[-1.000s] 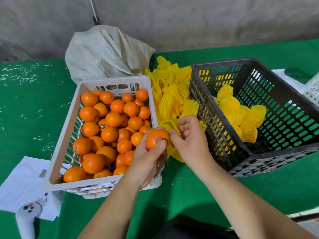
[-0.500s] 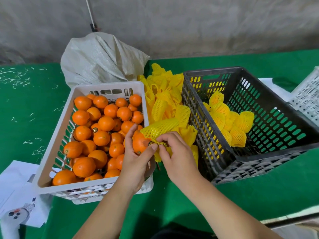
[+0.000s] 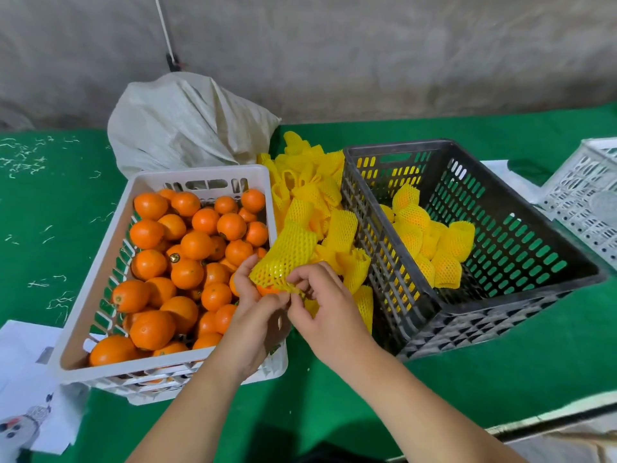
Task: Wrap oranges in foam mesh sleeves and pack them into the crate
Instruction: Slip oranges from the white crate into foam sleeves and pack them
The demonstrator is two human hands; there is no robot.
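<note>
Our left hand [image 3: 255, 305] holds an orange [image 3: 267, 289], our right hand [image 3: 325, 304] pinches the yellow foam mesh sleeve [image 3: 287, 259] over it, between white crate [image 3: 100, 275] and black crate [image 3: 417, 295]

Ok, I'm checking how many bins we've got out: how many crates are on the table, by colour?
White: 2, the crate of bare oranges and the crate at the right edge
Black: 1, the crate with wrapped oranges
Total: 3

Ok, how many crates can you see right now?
3: a white crate of bare oranges on the left, a black crate holding wrapped oranges to its right, a second white crate cut off at the right edge.
</note>
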